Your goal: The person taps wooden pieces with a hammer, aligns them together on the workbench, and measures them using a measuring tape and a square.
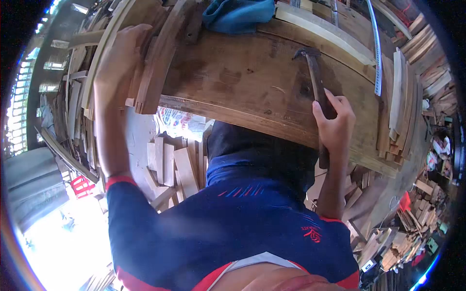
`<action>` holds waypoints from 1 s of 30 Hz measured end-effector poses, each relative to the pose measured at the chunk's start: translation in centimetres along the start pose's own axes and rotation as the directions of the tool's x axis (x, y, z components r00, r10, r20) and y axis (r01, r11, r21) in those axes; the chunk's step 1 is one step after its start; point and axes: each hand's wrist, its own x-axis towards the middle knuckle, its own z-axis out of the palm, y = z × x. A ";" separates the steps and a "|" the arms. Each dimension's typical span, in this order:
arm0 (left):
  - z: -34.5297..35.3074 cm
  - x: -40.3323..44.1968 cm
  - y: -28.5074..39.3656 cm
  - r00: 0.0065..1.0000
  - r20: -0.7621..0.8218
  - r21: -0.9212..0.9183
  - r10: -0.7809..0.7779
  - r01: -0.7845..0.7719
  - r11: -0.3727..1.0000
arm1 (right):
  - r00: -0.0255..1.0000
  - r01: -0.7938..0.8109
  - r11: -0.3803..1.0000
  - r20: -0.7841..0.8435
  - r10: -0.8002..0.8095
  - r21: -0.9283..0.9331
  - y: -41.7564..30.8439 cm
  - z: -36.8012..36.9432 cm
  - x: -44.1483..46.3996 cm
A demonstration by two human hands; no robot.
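My right hand is wrapped around the wooden handle of a claw hammer. The hammer's dark metal head points away from me, above the brown wooden workbench. At the upper left, my left hand is at the wooden strips along the bench's left end. Its fingers bend downward but are blurred and partly hidden, so I cannot make out whether they grip a strip.
A blue cloth and a pale board lie toward the bench's far side. A tape measure blade hangs over the right part. Strips are stacked at the right end. Offcuts lie below the bench, with a wood pile lower right.
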 end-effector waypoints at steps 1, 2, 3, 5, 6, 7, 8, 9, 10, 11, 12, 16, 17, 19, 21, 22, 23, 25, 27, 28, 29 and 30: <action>-0.3 0.7 -0.5 0.997 0.080 0.102 -0.024 0.016 0.995 | 1.000 0.020 1.000 -0.013 -0.020 -0.017 0.3 0.2 -0.1; -0.6 1.4 -1.0 0.986 0.160 0.205 -0.047 0.014 0.979 | 0.999 0.037 0.999 -0.027 -0.038 -0.034 0.5 0.2 -0.3; -1.1 2.3 -0.9 0.969 0.239 0.303 -0.071 -0.005 0.953 | 0.999 0.041 0.999 -0.030 -0.042 -0.034 0.6 0.1 -0.4; -1.7 2.5 -0.2 0.944 0.327 0.686 -0.047 -0.203 0.699 | 0.998 0.056 0.998 -0.035 -0.057 -0.023 0.7 0.3 -0.4; -1.9 2.6 0.6 0.929 0.357 0.697 -0.101 -0.193 0.691 | 0.998 0.053 0.998 -0.032 -0.054 -0.016 0.6 0.4 -0.3; -1.9 2.7 1.4 0.910 0.385 0.708 -0.154 -0.184 0.682 | 0.998 0.049 0.999 -0.029 -0.049 -0.010 0.6 0.4 -0.2; -1.9 2.9 1.8 0.888 0.412 0.717 -0.203 -0.179 0.674 | 0.999 0.042 0.999 -0.027 -0.042 -0.007 0.6 0.4 -0.3; -1.7 3.0 1.5 0.878 0.442 0.710 -0.186 -0.215 0.671 | 0.998 0.045 0.999 -0.032 -0.045 -0.002 0.6 0.4 -0.4; -1.4 3.1 1.0 0.868 0.467 0.702 -0.168 -0.249 0.667 | 0.998 0.051 0.999 -0.039 -0.051 0.001 0.6 0.4 -0.4; -1.1 3.1 0.8 0.858 0.491 0.693 -0.152 -0.279 0.665 | 0.997 0.060 0.998 -0.046 -0.060 0.002 0.6 0.4 -0.4; -0.8 3.1 1.2 0.845 0.513 0.688 -0.154 -0.297 0.662 | 0.997 0.066 0.998 -0.050 -0.066 -0.003 0.6 0.4 -0.4; 0.0 3.3 1.8 0.826 0.538 0.698 -0.170 -0.323 0.640 | 0.995 0.083 0.997 -0.064 -0.083 -0.008 0.9 0.4 -0.4; 0.1 3.3 1.6 0.828 0.532 0.706 -0.176 -0.320 0.632 | 0.995 0.083 0.997 -0.063 -0.083 -0.005 0.9 0.5 -0.4; 0.4 3.4 1.7 0.824 0.534 0.696 -0.190 -0.300 0.652 | 0.996 0.070 0.998 -0.057 -0.070 -0.008 0.8 0.5 -0.3; 0.9 3.4 1.6 0.822 0.534 0.697 -0.200 -0.293 0.654 | 0.996 0.063 0.998 -0.055 -0.064 -0.014 0.8 0.5 -0.3; 1.2 3.5 1.2 0.822 0.531 0.706 -0.204 -0.296 0.644 | 0.996 0.064 0.998 -0.058 -0.065 -0.015 0.8 0.5 -0.3; 1.4 3.5 0.8 0.822 0.530 0.715 -0.208 -0.300 0.632 | 0.996 0.064 0.998 -0.060 -0.065 -0.016 0.8 0.5 -0.4; 1.7 3.0 -0.5 0.859 0.499 0.702 -0.114 -0.324 0.635 | 0.996 0.066 0.998 -0.062 -0.066 -0.002 0.8 0.5 -0.5; 1.4 3.2 -0.5 0.881 0.469 0.685 -0.067 -0.316 0.656 | 0.996 0.067 0.998 -0.067 -0.066 0.009 0.8 0.4 -0.4; 0.7 3.5 0.2 0.885 0.461 0.673 -0.070 -0.297 0.677 | 0.996 0.064 0.998 -0.067 -0.063 0.016 0.8 0.4 -0.4; 0.1 3.6 0.6 0.888 0.453 0.660 -0.075 -0.278 0.698 | 0.996 0.063 0.998 -0.065 -0.061 0.022 0.8 0.4 -0.4; -0.2 3.6 0.0 0.910 0.414 0.669 0.005 -0.308 0.676 | 0.996 0.067 0.998 -0.066 -0.066 0.014 0.8 0.4 -0.5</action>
